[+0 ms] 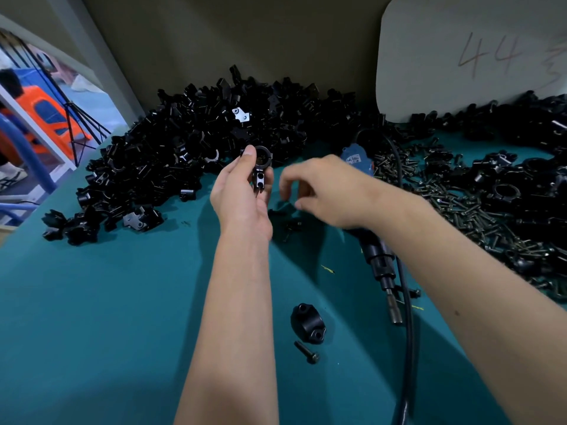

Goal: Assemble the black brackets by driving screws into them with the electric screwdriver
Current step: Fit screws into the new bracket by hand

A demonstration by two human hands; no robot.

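My left hand [242, 191] grips a black ring-shaped bracket [262, 167] upright above the teal table, thumb on its left side. My right hand [322, 191] hovers just right of it, blurred, fingers loosely curled downward with nothing visible between them. The electric screwdriver [377, 250], blue body and black nose, lies on the table under my right wrist with its bit pointing toward me. A black bracket half [307, 323] and a loose screw [306, 352] lie near the front between my forearms.
A large heap of black bracket parts [190, 148] fills the back left. Loose screws [460, 204] and more brackets [515, 185] cover the right side. A black cable [409, 332] runs along the screwdriver. A pale board [460, 56] leans at the back right.
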